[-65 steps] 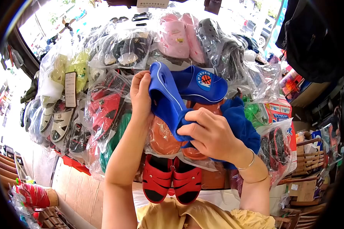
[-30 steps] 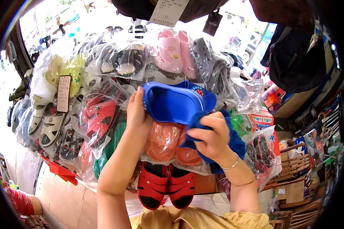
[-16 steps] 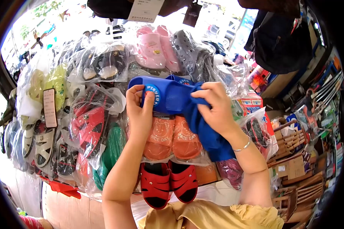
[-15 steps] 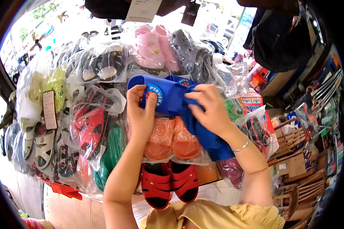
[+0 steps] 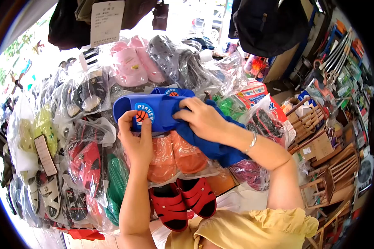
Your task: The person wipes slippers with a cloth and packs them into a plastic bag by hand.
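Observation:
My left hand pinches the toe side of a blue slipper that has a round basketball badge on its strap. Bunched against the slipper's other end is a dark blue cloth, gripped by my right hand. A second blue slipper with the same badge lies just behind the first. Below them, orange slippers rest in clear plastic. Nearest my body stands a pair of red slippers with black stripes.
Bagged footwear covers the stall, including pink clogs, grey clogs and green slippers. Black bags and a paper tag hang overhead. Small wooden chairs stand to the right.
The view has shifted, so the stall sits further left and lower. My right hand has moved the cloth along the slipper's near end; my left hand keeps its hold.

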Tool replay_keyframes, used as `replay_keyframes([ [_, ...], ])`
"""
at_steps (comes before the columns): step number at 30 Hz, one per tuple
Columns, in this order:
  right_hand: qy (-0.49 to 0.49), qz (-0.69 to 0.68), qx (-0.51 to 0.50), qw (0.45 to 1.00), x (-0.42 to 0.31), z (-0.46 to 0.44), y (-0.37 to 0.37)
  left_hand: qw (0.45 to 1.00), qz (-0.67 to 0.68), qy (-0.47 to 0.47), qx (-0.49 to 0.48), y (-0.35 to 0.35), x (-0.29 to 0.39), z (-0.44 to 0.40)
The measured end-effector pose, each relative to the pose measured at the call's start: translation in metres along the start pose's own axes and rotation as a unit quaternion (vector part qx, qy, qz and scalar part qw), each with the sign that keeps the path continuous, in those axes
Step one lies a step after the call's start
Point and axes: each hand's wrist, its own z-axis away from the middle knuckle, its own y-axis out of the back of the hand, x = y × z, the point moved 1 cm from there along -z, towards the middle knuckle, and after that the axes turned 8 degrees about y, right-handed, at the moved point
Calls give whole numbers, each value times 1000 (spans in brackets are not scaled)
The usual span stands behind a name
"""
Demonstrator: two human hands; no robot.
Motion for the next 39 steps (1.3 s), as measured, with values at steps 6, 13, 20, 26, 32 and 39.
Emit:
replay_keyframes([
  [6,40,-21,118,992,-21,-44,3,999,4,-15,35,-2,0,-1],
  [13,-26,25,164,986,1,-22,-21,1000,-2,10,-19,2,-1,-2],
  [20,-79,29,173,981,14,-13,-19,1000,3,14,4,3,-6,-3],
  [26,-51,61,154,985,-3,-18,-14,1000,-9,12,20,-1,-6,-2],
  [32,-7,52,73,996,-10,-17,-23,1000,-15,-1,19,1,-8,-1],
  [39,-75,59,134,986,3,-13,1,999,14,26,-13,3,-9,-4],
])
